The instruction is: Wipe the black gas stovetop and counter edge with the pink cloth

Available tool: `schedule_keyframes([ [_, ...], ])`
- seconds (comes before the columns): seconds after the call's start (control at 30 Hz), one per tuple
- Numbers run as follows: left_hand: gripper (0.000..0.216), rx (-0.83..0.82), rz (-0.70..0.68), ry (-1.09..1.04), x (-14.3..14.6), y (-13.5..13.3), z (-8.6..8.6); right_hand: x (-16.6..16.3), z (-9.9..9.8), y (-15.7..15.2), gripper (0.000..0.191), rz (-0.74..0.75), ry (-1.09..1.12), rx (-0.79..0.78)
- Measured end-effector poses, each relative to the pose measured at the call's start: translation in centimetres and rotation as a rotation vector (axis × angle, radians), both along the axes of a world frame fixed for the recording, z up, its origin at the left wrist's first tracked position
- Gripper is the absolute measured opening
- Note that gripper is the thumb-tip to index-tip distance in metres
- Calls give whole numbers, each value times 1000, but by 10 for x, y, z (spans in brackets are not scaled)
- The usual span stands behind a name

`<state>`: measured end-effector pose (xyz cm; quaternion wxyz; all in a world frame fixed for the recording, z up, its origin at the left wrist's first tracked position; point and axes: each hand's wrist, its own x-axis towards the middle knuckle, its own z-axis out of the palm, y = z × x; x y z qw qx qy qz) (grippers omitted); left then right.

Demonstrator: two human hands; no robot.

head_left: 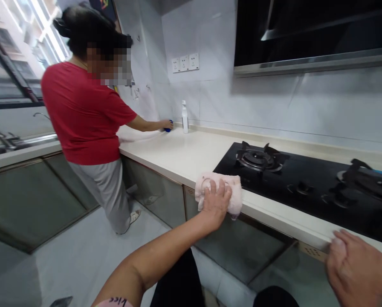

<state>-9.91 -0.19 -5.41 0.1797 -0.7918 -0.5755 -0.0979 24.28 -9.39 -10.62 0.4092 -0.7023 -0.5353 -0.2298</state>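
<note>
My left hand presses on a folded pale pink cloth at the front edge of the cream countertop. Its fingers are bent and spread over the cloth, which hangs partly over the edge beside the corner of the black gas hob. Lower right, my right hand rests against the counter's front edge, with no object visible in it. Its thumb and forefinger lie at the edge; the other fingers are partly hidden.
A person in a red shirt stands at the left, one hand on a blue thing in the counter's far corner. A white spray bottle stands nearby. A range hood overhangs the hob; a sink is far left.
</note>
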Motion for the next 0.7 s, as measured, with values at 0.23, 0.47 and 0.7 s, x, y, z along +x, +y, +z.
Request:
schedule_keyframes([
  [0.23,50,81,-231,28,82,-27,10,-10,21,-13,56,52,44,28],
  [0.47,82,-101,-454,-133,61,-24,28,-97,80,17,40,652,-34,18],
  [0.7,31,-50,-755,-622,-52,25,44,-173,82,69,59,485,-398,-400],
])
